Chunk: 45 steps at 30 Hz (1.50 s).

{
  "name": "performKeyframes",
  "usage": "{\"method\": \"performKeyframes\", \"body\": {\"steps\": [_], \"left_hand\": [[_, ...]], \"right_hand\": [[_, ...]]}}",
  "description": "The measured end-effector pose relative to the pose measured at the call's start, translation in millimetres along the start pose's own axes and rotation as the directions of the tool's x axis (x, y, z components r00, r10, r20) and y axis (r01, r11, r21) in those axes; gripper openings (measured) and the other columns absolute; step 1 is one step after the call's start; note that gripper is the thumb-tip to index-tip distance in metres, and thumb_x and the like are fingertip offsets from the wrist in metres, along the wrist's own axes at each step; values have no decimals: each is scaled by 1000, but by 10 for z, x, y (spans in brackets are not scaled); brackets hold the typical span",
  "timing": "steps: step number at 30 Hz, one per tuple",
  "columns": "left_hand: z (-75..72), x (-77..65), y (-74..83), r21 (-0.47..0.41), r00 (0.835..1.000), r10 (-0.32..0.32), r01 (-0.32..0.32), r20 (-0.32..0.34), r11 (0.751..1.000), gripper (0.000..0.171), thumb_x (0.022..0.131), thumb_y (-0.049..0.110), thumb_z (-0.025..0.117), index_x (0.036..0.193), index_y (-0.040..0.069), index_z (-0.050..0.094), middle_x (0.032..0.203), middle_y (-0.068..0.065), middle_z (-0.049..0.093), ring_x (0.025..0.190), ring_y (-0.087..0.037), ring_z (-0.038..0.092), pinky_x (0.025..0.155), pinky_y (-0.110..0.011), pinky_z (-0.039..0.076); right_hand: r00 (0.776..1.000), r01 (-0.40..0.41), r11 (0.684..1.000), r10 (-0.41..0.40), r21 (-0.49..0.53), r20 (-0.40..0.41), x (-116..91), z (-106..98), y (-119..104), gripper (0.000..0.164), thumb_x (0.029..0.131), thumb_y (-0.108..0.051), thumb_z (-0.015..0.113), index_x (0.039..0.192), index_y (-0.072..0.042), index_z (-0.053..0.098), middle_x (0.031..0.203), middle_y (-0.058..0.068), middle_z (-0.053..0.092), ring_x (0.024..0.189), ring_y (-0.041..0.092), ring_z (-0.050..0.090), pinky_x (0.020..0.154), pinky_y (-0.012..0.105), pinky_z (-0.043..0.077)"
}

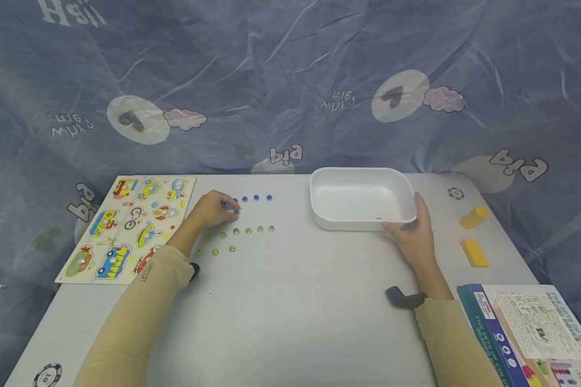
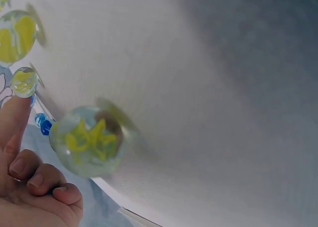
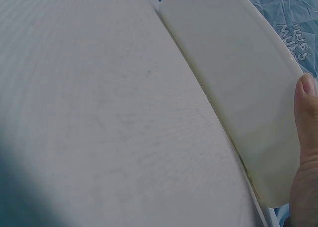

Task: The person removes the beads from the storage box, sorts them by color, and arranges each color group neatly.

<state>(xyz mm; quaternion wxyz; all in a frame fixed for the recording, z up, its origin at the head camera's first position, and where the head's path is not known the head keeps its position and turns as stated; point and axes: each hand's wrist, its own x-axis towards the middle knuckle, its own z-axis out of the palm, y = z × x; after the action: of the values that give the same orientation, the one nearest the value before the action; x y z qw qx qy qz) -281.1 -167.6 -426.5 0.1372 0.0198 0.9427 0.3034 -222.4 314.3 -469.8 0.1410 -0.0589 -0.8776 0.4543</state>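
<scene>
My left hand (image 1: 214,208) is at the back left of the table, thumb and forefinger around a small blue marble (image 1: 236,212). Several other blue marbles (image 1: 256,198) lie in a row just beyond and beside it. Nearer my left wrist are two rows of clear marbles with yellow-green swirls (image 1: 249,231); some loom large in the left wrist view (image 2: 88,141). With my right hand (image 1: 416,235) I grip the near right corner of a white plastic basin (image 1: 348,225), thumb at its front rim. A small green thing (image 1: 378,219) shows inside it.
A picture puzzle board (image 1: 140,236) lies at the left. To the right are a yellow cylinder (image 1: 474,217), a yellow block (image 1: 474,253) and a box (image 1: 496,322). Printed cloth (image 1: 252,107) hangs behind the white table (image 1: 290,301).
</scene>
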Motion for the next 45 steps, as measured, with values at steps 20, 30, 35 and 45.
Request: {"method": "performKeyframes", "body": {"steps": [20,30,35,45], "left_hand": [[276,-259,1198,-93,916,398,-402,-59,911,29,86,32,69,112,22,66,77,-1,48,67,-17,43,61,-29,40],[817,115,2025,-76,814,579,-575,44,814,28,86,22,69,114,18,67,105,-8,62,84,-13,55,76,-22,46],[1140,366,2240,-224,817,572,-546,70,807,28,84,23,72,111,17,68,97,-2,64,80,-12,59,74,-20,47],[1507,605,2497,-285,863,471,-412,184,865,28,78,24,77,105,22,70,100,3,64,94,-11,58,81,-23,48]], "right_hand": [[1000,-3,1000,3,19,3,6,2,47,108,73,-37,81,151,-35,6,159,-4,12,148,21,11,120,46,7],[1000,18,1000,-17,9,-11,15,-2,49,108,73,-38,80,151,-34,6,159,-1,11,148,23,11,120,47,8],[1000,16,1000,-16,13,-4,16,-29,53,108,73,-37,80,151,-33,7,159,1,12,147,26,12,119,50,9],[999,45,997,-45,56,7,21,-47,20,106,74,-31,81,152,-27,9,159,3,13,147,27,12,119,49,10]]}}
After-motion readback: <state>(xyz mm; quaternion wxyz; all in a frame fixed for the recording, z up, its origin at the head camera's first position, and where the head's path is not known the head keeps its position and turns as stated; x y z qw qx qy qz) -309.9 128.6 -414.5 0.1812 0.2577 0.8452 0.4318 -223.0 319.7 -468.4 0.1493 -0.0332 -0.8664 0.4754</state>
